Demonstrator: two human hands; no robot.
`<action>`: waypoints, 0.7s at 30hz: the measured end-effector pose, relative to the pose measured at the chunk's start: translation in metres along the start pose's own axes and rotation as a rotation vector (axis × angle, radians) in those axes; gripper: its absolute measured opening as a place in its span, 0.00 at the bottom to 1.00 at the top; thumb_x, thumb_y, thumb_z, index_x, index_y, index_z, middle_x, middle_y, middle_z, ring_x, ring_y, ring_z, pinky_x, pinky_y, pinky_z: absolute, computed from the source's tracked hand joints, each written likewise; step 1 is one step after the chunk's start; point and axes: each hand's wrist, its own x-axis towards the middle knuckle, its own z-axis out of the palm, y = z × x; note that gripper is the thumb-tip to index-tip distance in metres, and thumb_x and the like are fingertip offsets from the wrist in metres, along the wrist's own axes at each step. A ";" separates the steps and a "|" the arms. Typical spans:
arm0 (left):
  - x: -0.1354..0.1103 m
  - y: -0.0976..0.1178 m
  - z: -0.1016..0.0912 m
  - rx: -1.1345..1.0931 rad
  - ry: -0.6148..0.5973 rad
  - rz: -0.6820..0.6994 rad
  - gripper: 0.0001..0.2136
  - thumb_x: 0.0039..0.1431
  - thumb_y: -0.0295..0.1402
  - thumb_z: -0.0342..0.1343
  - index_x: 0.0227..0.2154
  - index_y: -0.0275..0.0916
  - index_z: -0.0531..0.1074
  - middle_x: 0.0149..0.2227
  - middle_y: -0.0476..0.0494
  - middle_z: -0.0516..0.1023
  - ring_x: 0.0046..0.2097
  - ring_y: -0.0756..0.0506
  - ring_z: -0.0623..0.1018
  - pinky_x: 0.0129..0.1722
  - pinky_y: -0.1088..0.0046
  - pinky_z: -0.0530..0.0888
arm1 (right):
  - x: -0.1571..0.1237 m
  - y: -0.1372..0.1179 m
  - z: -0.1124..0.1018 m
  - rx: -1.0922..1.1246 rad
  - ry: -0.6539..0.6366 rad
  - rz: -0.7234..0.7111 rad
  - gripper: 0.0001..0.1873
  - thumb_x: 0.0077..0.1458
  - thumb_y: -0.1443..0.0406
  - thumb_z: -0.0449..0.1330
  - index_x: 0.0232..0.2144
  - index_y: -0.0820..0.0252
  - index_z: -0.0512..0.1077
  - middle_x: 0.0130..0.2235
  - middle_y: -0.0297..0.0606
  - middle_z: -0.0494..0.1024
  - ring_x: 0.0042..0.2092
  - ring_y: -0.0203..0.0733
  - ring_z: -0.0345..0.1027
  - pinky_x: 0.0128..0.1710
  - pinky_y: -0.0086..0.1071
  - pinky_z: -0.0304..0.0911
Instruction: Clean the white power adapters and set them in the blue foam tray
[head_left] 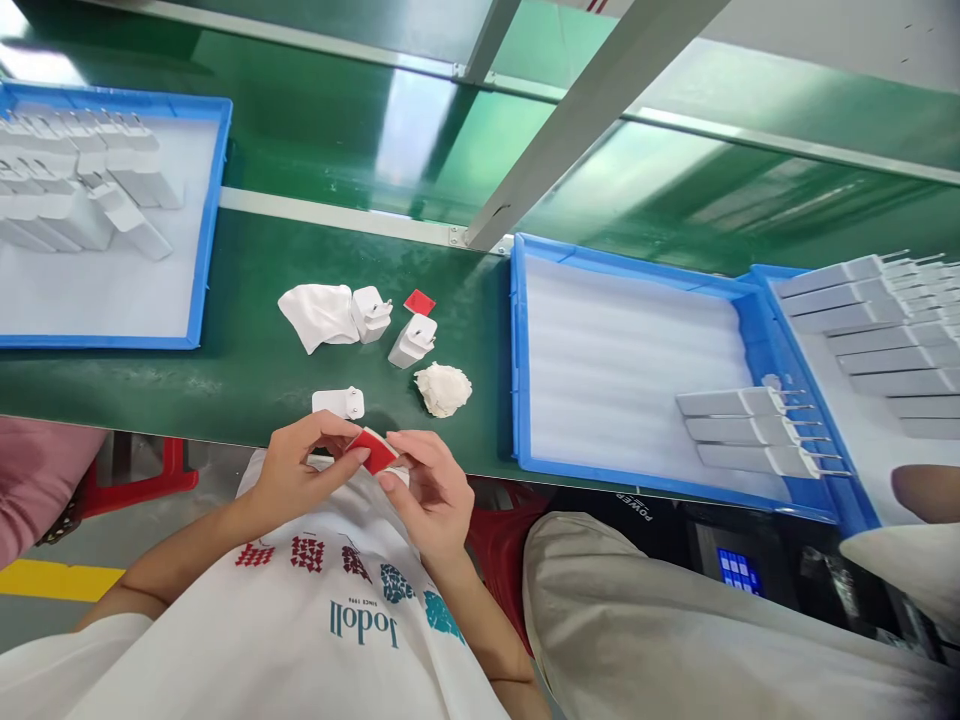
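Observation:
A small flat red square with a pale edge is pinched between the thumb and fingers of my left hand. My right hand has its thumb and forefinger closed on the right edge of the same piece. Just beyond my hands, a white plug adapter lies on the green table. Farther off are two more white plug adapters, a second red square, a white cloth and a crumpled off-white lump.
At the left, a blue tray holds rows of white adapters. Another blue tray at the right holds three adapters, with more adapters beside it. A metal post rises behind. Other people sit on both sides.

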 end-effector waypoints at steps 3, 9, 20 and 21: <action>0.001 -0.004 0.001 -0.055 0.024 0.081 0.03 0.62 0.32 0.61 0.37 0.41 0.75 0.32 0.47 0.82 0.32 0.49 0.80 0.29 0.75 0.78 | -0.002 0.004 -0.002 0.122 -0.046 0.048 0.12 0.57 0.58 0.67 0.45 0.47 0.80 0.41 0.39 0.80 0.35 0.40 0.74 0.32 0.35 0.72; 0.002 -0.005 0.004 -0.030 0.010 0.263 0.05 0.62 0.26 0.61 0.38 0.42 0.74 0.32 0.49 0.81 0.33 0.50 0.80 0.33 0.76 0.79 | 0.000 0.012 0.002 0.236 -0.021 0.082 0.12 0.52 0.58 0.71 0.39 0.49 0.78 0.37 0.36 0.77 0.35 0.37 0.72 0.31 0.30 0.71; 0.006 -0.006 0.004 0.193 -0.078 0.488 0.16 0.64 0.26 0.59 0.53 0.43 0.72 0.38 0.45 0.78 0.38 0.49 0.80 0.36 0.75 0.80 | 0.002 0.017 0.006 0.247 0.065 0.233 0.15 0.50 0.53 0.71 0.34 0.55 0.75 0.35 0.34 0.74 0.30 0.35 0.68 0.30 0.29 0.69; 0.005 -0.007 0.004 0.216 -0.076 0.494 0.17 0.63 0.28 0.60 0.54 0.42 0.71 0.38 0.45 0.77 0.37 0.49 0.80 0.35 0.75 0.80 | 0.002 0.017 0.006 0.245 0.075 0.234 0.15 0.51 0.53 0.71 0.34 0.55 0.75 0.35 0.35 0.75 0.31 0.35 0.69 0.31 0.30 0.70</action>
